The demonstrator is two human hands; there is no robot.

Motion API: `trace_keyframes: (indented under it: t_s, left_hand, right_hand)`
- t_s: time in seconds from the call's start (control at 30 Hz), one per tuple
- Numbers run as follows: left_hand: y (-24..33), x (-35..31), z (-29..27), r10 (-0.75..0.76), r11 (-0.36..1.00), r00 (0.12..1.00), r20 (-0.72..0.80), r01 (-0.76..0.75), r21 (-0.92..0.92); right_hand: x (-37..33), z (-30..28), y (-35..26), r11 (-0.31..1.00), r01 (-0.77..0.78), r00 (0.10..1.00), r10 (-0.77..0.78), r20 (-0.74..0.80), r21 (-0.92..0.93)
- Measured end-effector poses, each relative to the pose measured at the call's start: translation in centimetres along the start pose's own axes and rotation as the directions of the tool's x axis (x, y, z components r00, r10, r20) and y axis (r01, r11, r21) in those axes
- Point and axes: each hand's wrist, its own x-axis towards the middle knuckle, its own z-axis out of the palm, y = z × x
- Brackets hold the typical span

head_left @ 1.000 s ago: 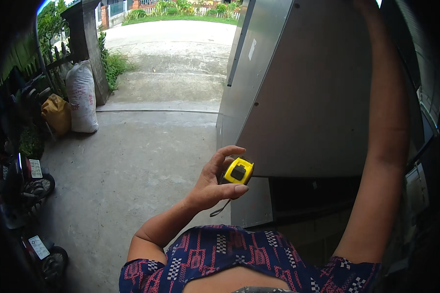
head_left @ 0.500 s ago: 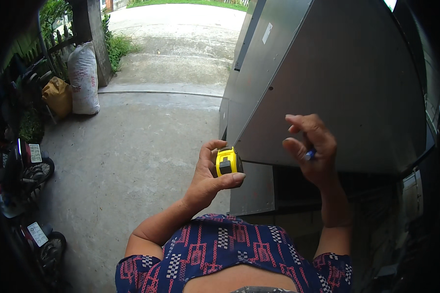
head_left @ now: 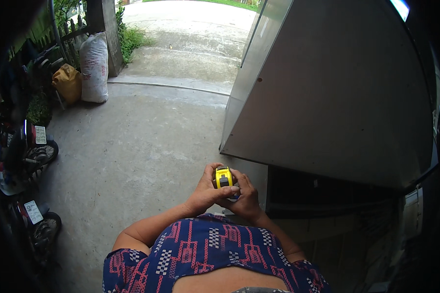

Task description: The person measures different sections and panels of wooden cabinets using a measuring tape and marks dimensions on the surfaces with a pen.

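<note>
A yellow and black tape measure (head_left: 224, 178) is held in front of my chest. My left hand (head_left: 206, 193) is closed round its left side, with the thumb along its lower edge. My right hand (head_left: 245, 199) rests against its right side, fingers bent onto the case. A small bit of blue (head_left: 236, 197) shows between the right hand and the left thumb; it looks like the end of a pen, mostly hidden by the fingers. No drawn-out blade can be seen on the tape measure.
A large grey metal cabinet-like box (head_left: 327, 97) fills the right side, its near corner just ahead of my hands. Left on the concrete floor (head_left: 132, 146) stand motorbikes (head_left: 44, 224), a white sack (head_left: 94, 68) and a yellow-brown bag (head_left: 67, 84). A pillar (head_left: 111, 39) rises beside the sack.
My right hand has come down and left from beside the metal box to the tape measure. My left hand with the tape measure has dropped slightly nearer my chest. The view has shifted.
</note>
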Motion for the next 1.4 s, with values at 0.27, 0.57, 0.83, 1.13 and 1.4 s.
trace_keyframes:
  t_s: [0.27, 0.57, 0.83, 1.13, 1.4]
  left_hand:
    - [-1.3, -1.3, 0.8, 0.074, 0.996, 0.997, 0.015, -0.074, 0.040]
    - [-1.7, -2.8, -1.6, -0.137, 0.990, 0.990, 0.025, 0.137, -0.015]
    - [-1.0, -1.8, -8.1, -0.062, 0.996, 0.998, 0.003, 0.062, -0.063]
    - [4.0, 2.2, -22.1, -0.097, 0.921, 0.991, -0.090, 0.056, -0.384]
    - [11.2, 6.1, -30.0, -0.153, 0.899, 0.973, 0.173, 0.209, -0.384]
  right_hand:
    - [-2.0, 0.8, 1.5, 0.991, -0.002, 0.999, 0.008, -0.046, 0.137]
    - [-1.5, -1.3, 2.8, 0.660, -0.467, 0.872, 0.234, 0.430, 0.588]
    - [2.4, 4.1, 0.2, 0.832, -0.330, 0.932, 0.214, 0.292, 0.446]
    - [12.9, 18.9, -2.6, 0.988, 0.053, 0.999, -0.051, -0.016, 0.147]
    - [20.5, 26.4, -2.8, 0.885, -0.111, 0.950, 0.227, -0.213, 0.452]
